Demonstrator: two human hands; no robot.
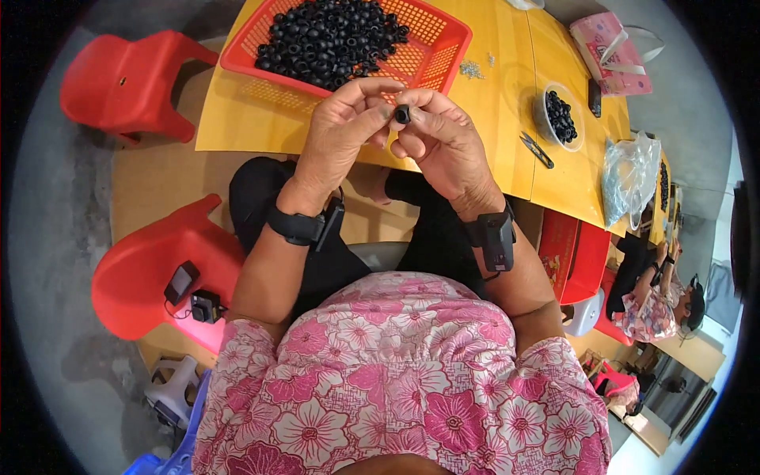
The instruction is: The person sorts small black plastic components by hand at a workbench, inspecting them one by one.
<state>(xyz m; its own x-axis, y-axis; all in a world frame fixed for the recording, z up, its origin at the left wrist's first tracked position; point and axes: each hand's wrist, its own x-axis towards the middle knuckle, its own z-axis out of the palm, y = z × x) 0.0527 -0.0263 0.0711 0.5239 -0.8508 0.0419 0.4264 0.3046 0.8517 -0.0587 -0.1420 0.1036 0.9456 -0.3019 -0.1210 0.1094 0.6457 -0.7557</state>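
A small black ring-like piece (402,115) with a hole in its end is pinched between the fingertips of both hands, just past the table's near edge. My left hand (346,134) closes on it from the left with thumb and forefinger. From the other side my right hand (447,146) presses it with the thumb, fingers curled. Directly beyond the hands stands an orange-red plastic basket (443,24), its mesh walls around a heap of similar black pieces (332,39). Small shiny bits (473,70) lie on the yellow table (507,111) to the right.
To the right are a clear tub (540,119) of black pieces, thread snips (537,150), a dark phone-like object (594,97), a clear plastic bag (631,178) and a pink package (609,55). Red chairs (158,273) flank me at left. Another person (653,297) sits far right.
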